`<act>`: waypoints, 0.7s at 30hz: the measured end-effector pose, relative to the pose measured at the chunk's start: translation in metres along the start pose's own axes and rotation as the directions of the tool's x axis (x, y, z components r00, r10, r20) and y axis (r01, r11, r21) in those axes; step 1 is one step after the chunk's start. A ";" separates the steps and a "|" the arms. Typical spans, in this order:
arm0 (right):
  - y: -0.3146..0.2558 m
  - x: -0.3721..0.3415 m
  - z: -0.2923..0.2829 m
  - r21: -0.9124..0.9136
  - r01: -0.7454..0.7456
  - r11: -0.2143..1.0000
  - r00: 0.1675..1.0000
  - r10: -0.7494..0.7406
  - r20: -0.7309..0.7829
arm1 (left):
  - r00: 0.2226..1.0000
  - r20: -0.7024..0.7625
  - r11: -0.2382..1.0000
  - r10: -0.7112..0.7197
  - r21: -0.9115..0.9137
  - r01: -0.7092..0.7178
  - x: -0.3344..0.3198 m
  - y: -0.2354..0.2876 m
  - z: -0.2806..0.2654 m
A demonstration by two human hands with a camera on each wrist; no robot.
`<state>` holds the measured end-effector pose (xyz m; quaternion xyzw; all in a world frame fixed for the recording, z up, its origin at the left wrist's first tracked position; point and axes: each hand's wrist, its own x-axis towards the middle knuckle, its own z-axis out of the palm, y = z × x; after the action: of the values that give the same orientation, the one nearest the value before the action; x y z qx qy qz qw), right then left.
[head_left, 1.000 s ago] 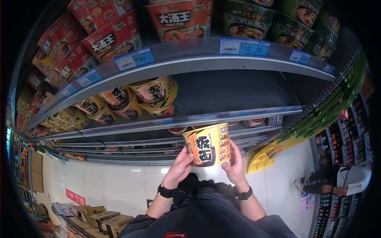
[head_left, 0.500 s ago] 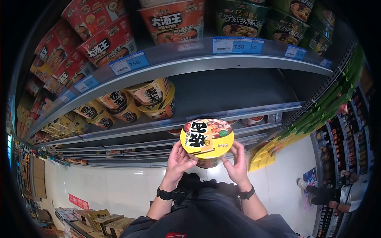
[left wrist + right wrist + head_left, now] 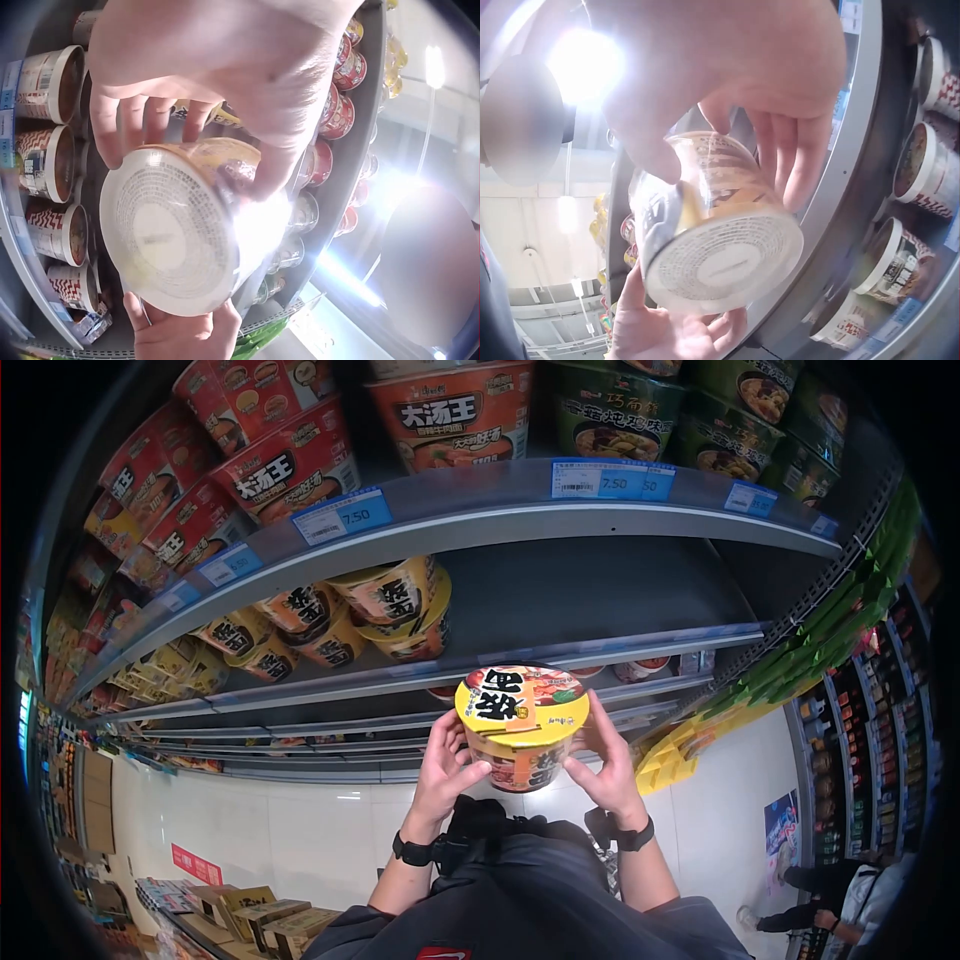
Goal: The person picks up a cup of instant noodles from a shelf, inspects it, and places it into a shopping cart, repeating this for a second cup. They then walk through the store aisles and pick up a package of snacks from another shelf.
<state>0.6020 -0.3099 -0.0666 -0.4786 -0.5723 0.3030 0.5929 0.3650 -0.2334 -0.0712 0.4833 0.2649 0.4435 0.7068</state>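
A yellow instant noodle bowl (image 3: 522, 705) with bold black characters on its lid is held up between both hands in front of the chest. The left hand (image 3: 443, 768) grips its left side, thumb at the lower wall. On the opposite side the right hand (image 3: 606, 762) holds it, its thumb also low on the wall. Lid and front wall both show in the head view. From below, the left wrist view shows the bowl's white base (image 3: 169, 232) with rings of small print. A clear wrap on the bowl (image 3: 712, 180) shines in the right wrist view.
Matching yellow bowls (image 3: 400, 600) stand stacked on the shelf ahead, left of a dark bare stretch. Above, red bowls (image 3: 285, 465) and green bowls (image 3: 615, 420) line a shelf with price tags (image 3: 340, 515). Cardboard boxes (image 3: 270, 920) lie behind left; another person (image 3: 850, 900) is at the right.
The bowl first showed its side wall, then tipped its lid toward the head camera. Now it is tilted back slightly, with lid and wall both showing. Both hands have kept hold.
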 end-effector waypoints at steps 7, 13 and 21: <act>0.003 0.009 -0.001 0.212 -0.255 0.943 0.963 0.268 -0.033 | 0.995 -0.033 0.988 0.094 0.128 -0.089 -0.006 0.000 -0.008; -0.008 0.021 -0.007 0.047 -0.329 0.943 0.939 0.332 -0.093 | 0.982 0.019 0.922 0.188 0.342 -0.183 -0.011 0.005 -0.008; -0.023 0.025 -0.003 -0.218 -0.436 0.873 0.900 0.422 -0.111 | 0.979 -0.001 0.873 0.202 0.454 -0.179 -0.016 0.009 -0.001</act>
<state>0.6046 -0.2964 -0.0353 -0.6700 -0.4658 0.3417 0.4662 0.3531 -0.2458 -0.0645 0.6470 0.3288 0.4489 0.5214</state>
